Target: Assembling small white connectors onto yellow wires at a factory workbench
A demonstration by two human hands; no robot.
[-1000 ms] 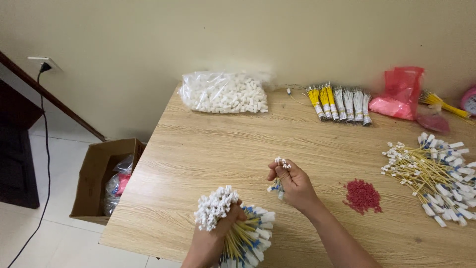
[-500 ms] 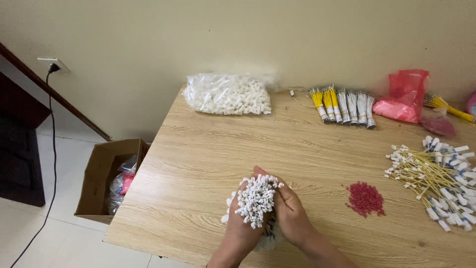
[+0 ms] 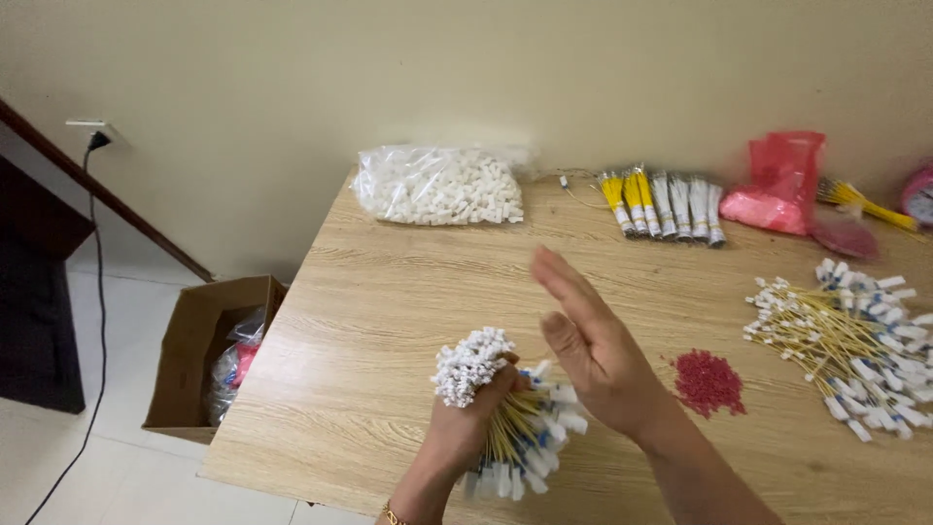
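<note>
Lower centre of frame: left hand [image 3: 466, 428] is gripping a bundle of thin yellow cables w/ white plastic connector ends [image 3: 491, 403], long axis tilting up-left to down-right over the light wooden table [image 3: 389, 321]. Right hand [image 3: 593, 350] is hovering just right of the bundle, fingers spread flat, palm facing it, holding nothing; apparently not touching.

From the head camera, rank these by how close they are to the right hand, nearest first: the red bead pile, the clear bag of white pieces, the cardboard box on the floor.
Measured from the right hand:
1. Red bead pile, just to its right on the table.
2. Clear bag of white pieces, at the table's far edge by the wall.
3. Cardboard box, on the floor off the table's left side.
</note>
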